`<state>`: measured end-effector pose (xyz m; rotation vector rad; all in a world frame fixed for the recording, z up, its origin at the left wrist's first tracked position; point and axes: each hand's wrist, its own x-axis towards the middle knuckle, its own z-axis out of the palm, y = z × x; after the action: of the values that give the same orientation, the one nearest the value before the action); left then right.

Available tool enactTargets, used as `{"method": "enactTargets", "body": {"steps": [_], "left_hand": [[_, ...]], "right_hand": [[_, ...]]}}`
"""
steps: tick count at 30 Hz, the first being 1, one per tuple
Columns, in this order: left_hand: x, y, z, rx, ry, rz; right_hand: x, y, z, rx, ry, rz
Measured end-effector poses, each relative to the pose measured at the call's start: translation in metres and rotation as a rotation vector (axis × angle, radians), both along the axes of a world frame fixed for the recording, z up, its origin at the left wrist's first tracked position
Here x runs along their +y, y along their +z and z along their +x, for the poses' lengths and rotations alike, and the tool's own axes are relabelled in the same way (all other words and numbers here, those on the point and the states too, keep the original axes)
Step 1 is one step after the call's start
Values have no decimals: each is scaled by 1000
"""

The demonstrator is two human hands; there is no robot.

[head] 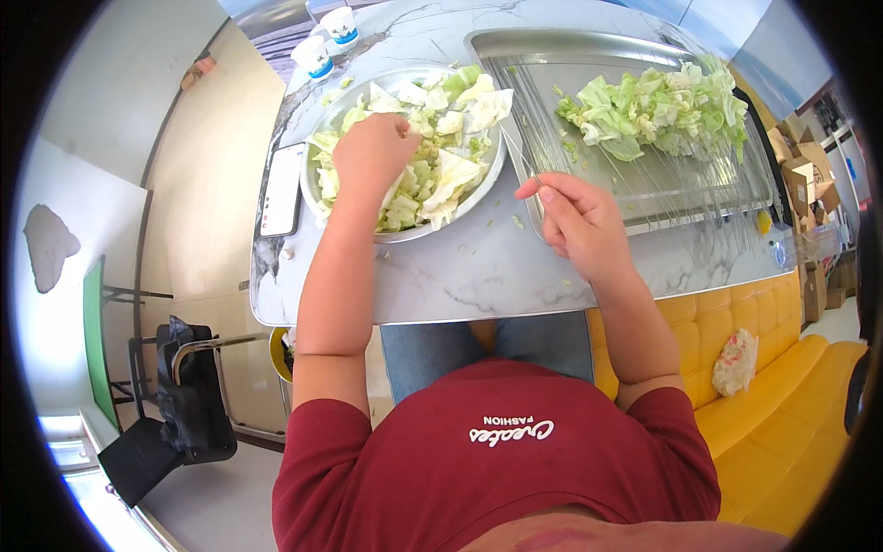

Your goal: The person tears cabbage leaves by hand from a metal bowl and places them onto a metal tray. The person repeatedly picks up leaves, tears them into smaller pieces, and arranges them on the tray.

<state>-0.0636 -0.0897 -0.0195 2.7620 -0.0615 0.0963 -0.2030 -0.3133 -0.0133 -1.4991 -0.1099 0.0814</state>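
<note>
My left hand (376,152) reaches into a round metal bowl (488,190) of torn cabbage leaves (448,183). Its fingertips are bent down among the leaves, so whether they grip one is hidden. Between the thumb and fingers of my right hand (583,217) is a thin skewer (522,157), slanting up and left. At its far end, over the bowl's rim, a pale cabbage piece (491,109) appears to be threaded. To the right, a rectangular metal tray (607,196) bears a row of bare skewers (534,103) and a heap of skewered cabbage (662,110).
Two paper cups (312,56) stand at the table's far left. A smartphone (283,190) lies left of the bowl. Cabbage scraps dot the marble-patterned table (448,276). A yellow sofa (717,345) is at the right, a black chair (196,400) at the left.
</note>
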Motion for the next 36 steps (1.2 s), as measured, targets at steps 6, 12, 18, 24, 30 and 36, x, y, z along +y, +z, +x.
{"method": "enactTargets", "body": {"steps": [6, 12, 18, 24, 30, 36], "left_hand": [[21, 14, -6, -77, -111, -969], [15, 18, -9, -53, -141, -1533], [12, 18, -13, -100, -172, -1552], [9, 18, -18, -166, -237, -1466], [-1, 20, -28, -321, -218, -1342], [-10, 19, -34, -343, -166, -1282]], "right_hand": [[-8, -3, -9, -2, 17, -80], [-4, -12, -24, -54, 41, -198], [1, -12, -26, -96, 40, -245], [5, -12, -25, -83, 17, -252], [10, -15, -29, -41, -11, -262], [20, -10, -27, -87, -41, -269]]}}
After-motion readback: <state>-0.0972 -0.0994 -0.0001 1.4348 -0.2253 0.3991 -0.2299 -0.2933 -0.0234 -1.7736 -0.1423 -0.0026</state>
